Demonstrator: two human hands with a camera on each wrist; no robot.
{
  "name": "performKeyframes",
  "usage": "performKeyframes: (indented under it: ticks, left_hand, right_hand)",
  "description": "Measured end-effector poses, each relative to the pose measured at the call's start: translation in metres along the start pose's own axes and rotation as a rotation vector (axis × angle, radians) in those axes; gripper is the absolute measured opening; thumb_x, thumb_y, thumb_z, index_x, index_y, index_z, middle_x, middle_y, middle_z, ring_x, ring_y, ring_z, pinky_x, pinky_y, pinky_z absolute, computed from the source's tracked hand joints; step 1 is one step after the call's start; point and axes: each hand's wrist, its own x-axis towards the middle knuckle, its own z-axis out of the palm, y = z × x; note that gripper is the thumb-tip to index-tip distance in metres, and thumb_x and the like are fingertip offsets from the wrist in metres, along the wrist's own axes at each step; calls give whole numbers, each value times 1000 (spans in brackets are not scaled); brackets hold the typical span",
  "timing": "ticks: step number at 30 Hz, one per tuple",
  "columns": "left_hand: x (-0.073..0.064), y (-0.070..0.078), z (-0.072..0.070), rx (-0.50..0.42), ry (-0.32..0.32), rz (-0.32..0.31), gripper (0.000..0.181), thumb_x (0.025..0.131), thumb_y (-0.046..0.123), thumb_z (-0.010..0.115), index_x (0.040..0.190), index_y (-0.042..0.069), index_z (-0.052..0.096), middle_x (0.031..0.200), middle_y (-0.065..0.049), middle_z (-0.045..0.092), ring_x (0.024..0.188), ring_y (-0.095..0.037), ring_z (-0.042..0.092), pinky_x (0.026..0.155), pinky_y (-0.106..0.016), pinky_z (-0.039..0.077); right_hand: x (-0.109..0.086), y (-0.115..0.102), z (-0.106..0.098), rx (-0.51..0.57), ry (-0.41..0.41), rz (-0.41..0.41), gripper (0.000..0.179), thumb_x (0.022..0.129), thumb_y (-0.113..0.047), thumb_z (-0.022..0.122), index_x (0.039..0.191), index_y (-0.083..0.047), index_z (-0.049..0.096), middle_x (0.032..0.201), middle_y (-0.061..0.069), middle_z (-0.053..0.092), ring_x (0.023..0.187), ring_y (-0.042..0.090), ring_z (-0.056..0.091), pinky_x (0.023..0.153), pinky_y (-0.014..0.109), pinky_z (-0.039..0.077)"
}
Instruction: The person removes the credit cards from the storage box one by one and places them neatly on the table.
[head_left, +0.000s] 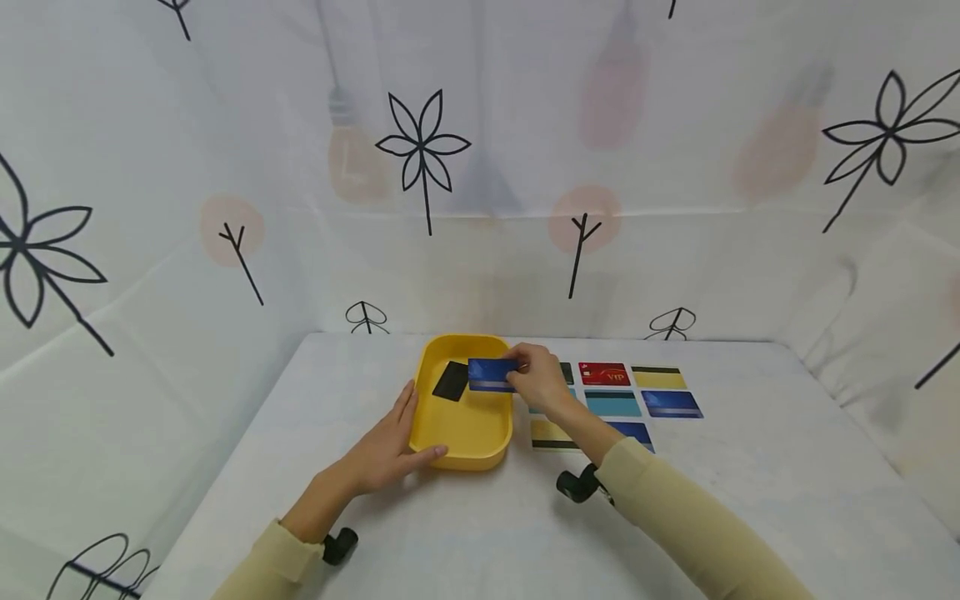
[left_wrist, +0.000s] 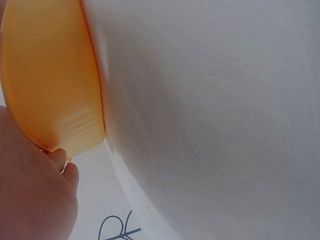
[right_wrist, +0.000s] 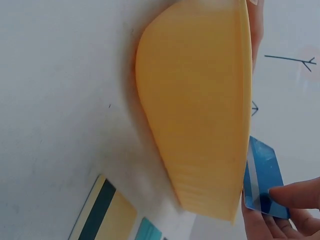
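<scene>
A yellow tray (head_left: 465, 433) stands on the table, with a black card (head_left: 451, 381) lying inside. My left hand (head_left: 386, 446) rests against the tray's near left corner, fingers along the left side and thumb across the near rim. In the left wrist view, the hand (left_wrist: 37, 190) touches the tray's outer wall (left_wrist: 55, 75). My right hand (head_left: 542, 381) pinches a blue card (head_left: 489, 375) by its right end, over the tray's right side. The right wrist view has this blue card (right_wrist: 262, 170) at the rim, between thumb and fingers.
Right of the tray lie several cards in rows: a red VIP card (head_left: 604, 374), a yellow striped card (head_left: 659, 378), a teal card (head_left: 611, 404), a blue card (head_left: 672, 404) and others, some partly behind the right arm. Patterned white cloth (head_left: 480, 275) rises behind the table.
</scene>
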Motion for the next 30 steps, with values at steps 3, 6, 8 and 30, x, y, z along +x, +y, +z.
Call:
performKeyframes:
  ticks: [3,6,8,30]
  left_hand:
    - [0,0,0,3,0,2,114,91,74,56,165,7,1,173,-5,-7,157,-29,15,124,-50,23]
    - [0,-1,0,9,-2,3,114,91,76,54,165,8,-1,172,-4,-8,157,-28,14,124,-49,23]
    - [0,-2,0,6,0,10,115,90,77,52,164,7,-1,172,-4,-8,157,-28,14,124,-49,22]
    - [-3,-1,0,-4,2,21,117,90,79,52,164,6,-3,172,-5,-8,157,-31,16,124,-52,23]
  right_hand:
    - [-3,3,-5,7,-10,2,28,95,4,64,122,-2,69,124,19,68,103,33,66,94,46,58]
    - [-5,5,-11,15,-26,5,28,96,4,63,123,-2,69,126,19,68,105,33,66,95,47,57]
    - [-5,7,-14,17,-32,4,28,96,3,63,122,-3,69,126,19,68,105,32,66,96,47,57]
    - [-22,35,-76,-47,-72,-19,32,98,-1,61,129,-2,66,136,22,60,118,39,60,102,54,52]
